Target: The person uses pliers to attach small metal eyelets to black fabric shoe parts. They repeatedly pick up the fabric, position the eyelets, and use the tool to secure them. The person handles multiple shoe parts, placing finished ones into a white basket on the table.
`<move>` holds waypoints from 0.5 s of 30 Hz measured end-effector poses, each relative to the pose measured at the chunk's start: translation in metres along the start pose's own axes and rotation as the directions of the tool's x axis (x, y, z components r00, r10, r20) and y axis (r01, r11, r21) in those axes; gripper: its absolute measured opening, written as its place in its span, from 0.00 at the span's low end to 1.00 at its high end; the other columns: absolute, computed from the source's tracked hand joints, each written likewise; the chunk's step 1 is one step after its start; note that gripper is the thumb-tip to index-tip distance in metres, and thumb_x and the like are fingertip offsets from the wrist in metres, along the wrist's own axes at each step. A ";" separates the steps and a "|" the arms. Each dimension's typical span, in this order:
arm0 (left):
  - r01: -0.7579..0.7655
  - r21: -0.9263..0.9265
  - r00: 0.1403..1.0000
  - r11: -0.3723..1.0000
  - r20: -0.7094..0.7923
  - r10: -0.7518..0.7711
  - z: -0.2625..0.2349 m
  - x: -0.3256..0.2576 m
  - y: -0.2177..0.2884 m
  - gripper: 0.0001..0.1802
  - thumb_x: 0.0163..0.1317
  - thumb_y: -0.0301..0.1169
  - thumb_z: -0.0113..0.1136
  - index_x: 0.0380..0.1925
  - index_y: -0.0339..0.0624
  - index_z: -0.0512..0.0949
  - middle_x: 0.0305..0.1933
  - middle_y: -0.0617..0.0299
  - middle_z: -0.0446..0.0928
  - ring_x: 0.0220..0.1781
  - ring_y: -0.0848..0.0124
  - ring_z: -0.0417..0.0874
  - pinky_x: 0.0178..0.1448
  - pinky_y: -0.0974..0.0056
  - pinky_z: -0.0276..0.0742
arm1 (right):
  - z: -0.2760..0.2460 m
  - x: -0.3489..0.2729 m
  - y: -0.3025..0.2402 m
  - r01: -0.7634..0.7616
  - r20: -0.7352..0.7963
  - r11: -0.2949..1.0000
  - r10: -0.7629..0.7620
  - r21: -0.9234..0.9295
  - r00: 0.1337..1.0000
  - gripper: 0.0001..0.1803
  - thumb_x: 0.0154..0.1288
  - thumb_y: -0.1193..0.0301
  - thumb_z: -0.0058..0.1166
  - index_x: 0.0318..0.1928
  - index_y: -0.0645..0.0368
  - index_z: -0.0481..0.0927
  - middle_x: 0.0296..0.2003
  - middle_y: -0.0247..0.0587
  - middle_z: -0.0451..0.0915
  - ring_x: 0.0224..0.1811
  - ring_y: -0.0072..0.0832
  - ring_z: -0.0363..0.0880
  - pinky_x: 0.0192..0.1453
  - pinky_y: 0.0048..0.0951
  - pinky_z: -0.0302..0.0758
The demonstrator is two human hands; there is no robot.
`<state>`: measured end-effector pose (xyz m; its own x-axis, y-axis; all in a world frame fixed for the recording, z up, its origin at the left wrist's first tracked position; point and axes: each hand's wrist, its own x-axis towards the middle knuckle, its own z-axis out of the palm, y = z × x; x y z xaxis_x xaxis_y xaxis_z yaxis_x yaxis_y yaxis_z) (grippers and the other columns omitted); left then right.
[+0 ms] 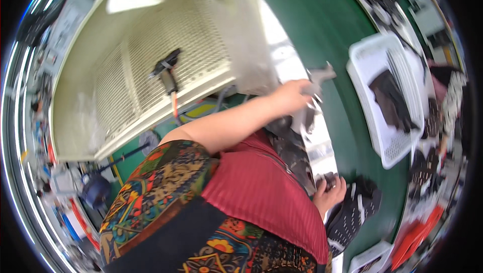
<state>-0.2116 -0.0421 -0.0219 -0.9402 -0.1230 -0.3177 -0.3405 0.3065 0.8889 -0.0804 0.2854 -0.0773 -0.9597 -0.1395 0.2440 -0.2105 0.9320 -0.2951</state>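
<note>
My left hand [292, 97] reaches across to the right, its fingers closed at the edge of a blurred grey and white piece [321, 77] whose kind I cannot make out. Lower down, my right hand [330, 197] has its fingers curled around a small dark thing [327, 179], which they partly hide. Right beside this hand lies a black fabric piece with white dashes [352, 215]. Between the two hands a glossy dark item [292, 147] sits against the red apron [261, 187].
A cream booth with a perforated floor [193, 26] stands at left, holding a black gun-shaped tool [168, 69] on an orange hose. Along the green belt [347, 117] sits a white basket [362, 107] with a dark piece [390, 99] inside. Another white tray [371, 260] is lower right.
</note>
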 end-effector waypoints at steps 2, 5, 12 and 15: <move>-0.094 -0.057 0.994 0.994 0.047 0.097 0.007 -0.014 0.010 0.21 0.53 0.35 0.62 0.46 0.40 0.76 0.42 0.50 0.80 0.46 0.60 0.81 0.51 0.61 0.75 | -0.018 0.016 -0.025 0.077 -0.037 0.997 -0.076 0.028 0.996 0.29 0.55 0.63 0.61 0.54 0.65 0.70 0.56 0.55 0.67 0.59 0.50 0.63 0.63 0.46 0.60; -0.203 -0.137 0.963 0.970 0.152 0.223 0.010 -0.032 0.026 0.21 0.53 0.35 0.62 0.46 0.36 0.76 0.44 0.46 0.79 0.47 0.56 0.80 0.52 0.60 0.75 | -0.050 0.058 -0.092 0.202 -0.003 0.898 -0.218 0.390 0.976 0.35 0.54 0.64 0.63 0.58 0.68 0.64 0.61 0.57 0.59 0.63 0.49 0.59 0.66 0.45 0.59; -0.083 -0.477 0.965 0.875 0.182 0.190 -0.040 -0.076 0.041 0.20 0.56 0.33 0.61 0.45 0.31 0.73 0.41 0.48 0.79 0.44 0.64 0.80 0.49 0.63 0.75 | -0.059 0.110 -0.208 0.431 -0.066 0.861 -0.430 0.270 0.900 0.29 0.49 0.83 0.57 0.55 0.65 0.69 0.55 0.51 0.69 0.57 0.47 0.68 0.57 0.41 0.68; -0.074 -0.506 0.963 0.860 0.189 0.194 -0.093 -0.098 0.026 0.16 0.58 0.34 0.59 0.41 0.32 0.73 0.41 0.49 0.79 0.44 0.64 0.81 0.48 0.64 0.75 | -0.066 0.113 -0.241 0.595 -0.087 0.767 -0.594 0.241 0.800 0.21 0.50 0.85 0.55 0.48 0.66 0.75 0.46 0.51 0.75 0.48 0.47 0.75 0.51 0.40 0.72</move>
<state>-0.1272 -0.1103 0.0632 -0.9734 0.1195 -0.1957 -0.2170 -0.2045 0.9545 -0.1257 0.0670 0.0827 -0.6268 -0.6359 0.4503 -0.7772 0.5511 -0.3037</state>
